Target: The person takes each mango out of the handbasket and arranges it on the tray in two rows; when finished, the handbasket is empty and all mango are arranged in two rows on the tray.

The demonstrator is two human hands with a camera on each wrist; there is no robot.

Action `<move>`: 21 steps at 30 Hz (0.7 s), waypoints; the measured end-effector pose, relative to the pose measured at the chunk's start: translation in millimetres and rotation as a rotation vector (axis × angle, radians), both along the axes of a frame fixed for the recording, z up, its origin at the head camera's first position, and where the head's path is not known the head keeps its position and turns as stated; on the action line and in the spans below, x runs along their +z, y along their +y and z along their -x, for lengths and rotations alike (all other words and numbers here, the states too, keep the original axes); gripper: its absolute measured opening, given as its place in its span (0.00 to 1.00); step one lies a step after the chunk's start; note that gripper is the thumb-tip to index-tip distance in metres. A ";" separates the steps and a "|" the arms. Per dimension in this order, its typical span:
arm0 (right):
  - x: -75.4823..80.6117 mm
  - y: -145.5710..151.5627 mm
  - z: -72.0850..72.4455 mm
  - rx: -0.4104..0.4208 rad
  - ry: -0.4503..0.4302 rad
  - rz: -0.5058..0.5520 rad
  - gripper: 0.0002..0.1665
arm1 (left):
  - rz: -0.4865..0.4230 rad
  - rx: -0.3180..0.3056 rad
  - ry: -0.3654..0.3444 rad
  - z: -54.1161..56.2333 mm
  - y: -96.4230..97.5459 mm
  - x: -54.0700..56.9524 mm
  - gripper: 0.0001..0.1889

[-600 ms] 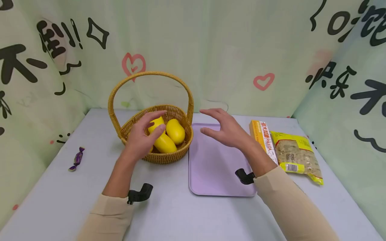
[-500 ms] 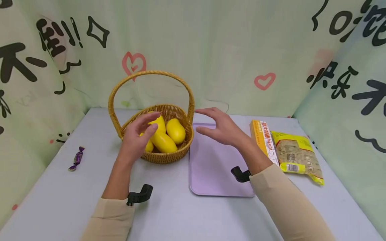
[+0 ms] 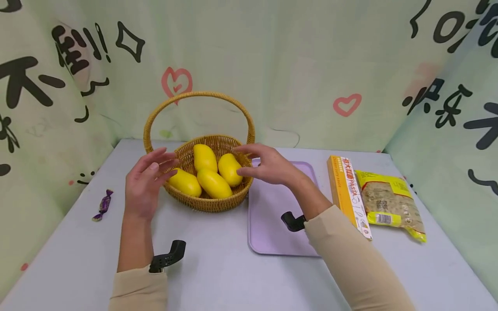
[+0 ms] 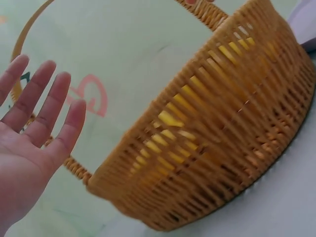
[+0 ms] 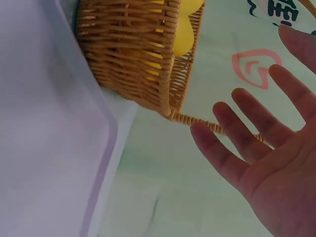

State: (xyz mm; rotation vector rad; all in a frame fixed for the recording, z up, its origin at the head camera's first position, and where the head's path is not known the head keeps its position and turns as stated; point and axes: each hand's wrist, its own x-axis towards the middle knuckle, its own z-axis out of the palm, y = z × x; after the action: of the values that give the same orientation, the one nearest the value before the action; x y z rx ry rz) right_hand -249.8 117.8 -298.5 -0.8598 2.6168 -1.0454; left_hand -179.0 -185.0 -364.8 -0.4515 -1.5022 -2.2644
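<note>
A woven wicker basket point(image 3: 210, 205) with a tall hooped handle stands at the back of the table, holding several yellow mangoes point(image 3: 215, 184). At its left side is my left hand point(image 3: 145, 183), fingers spread and nothing in them. My right hand point(image 3: 268, 164) reaches over the right rim, thumb and fingers apart near the rightmost mango point(image 3: 229, 169). In the left wrist view the left hand's fingers point(image 4: 54, 106) extend beside the handle's base. The right wrist view has the right hand's fingers point(image 5: 247, 126) stretched out, overlapping the handle point(image 5: 200, 122).
A lilac tray point(image 3: 272, 242) lies right of the basket, partly under my right forearm. Farther right are a pasta box point(image 3: 348, 194) and a yellow-ended plastic food bag point(image 3: 391, 201). A purple-wrapped candy point(image 3: 104, 205) lies at the left. Printed curtains point(image 3: 303, 65) enclose the table.
My left hand has moved left, from in front of the mangoes to the basket's left side. My right hand has moved left, from above the tray to the basket's right rim.
</note>
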 end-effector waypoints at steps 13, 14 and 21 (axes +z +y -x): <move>-15.9 -29.2 5.1 0.044 -0.118 0.008 0.34 | -0.229 0.238 -0.242 -4.5 -26.8 -20.2 0.11; -17.0 -30.7 5.7 0.047 -0.131 0.009 0.34 | -0.236 0.251 -0.286 -3.5 -26.6 -23.5 0.10; -22.9 -42.9 9.9 0.055 -0.196 0.003 0.35 | -0.138 0.219 -0.534 3.1 -29.0 -39.7 0.24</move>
State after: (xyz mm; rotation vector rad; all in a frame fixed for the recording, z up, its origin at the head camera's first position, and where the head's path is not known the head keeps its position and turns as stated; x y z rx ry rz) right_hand -259.7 74.9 -321.4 -0.7828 2.4173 -1.0623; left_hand -182.1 -214.0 -404.5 0.3730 -1.5153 -2.3950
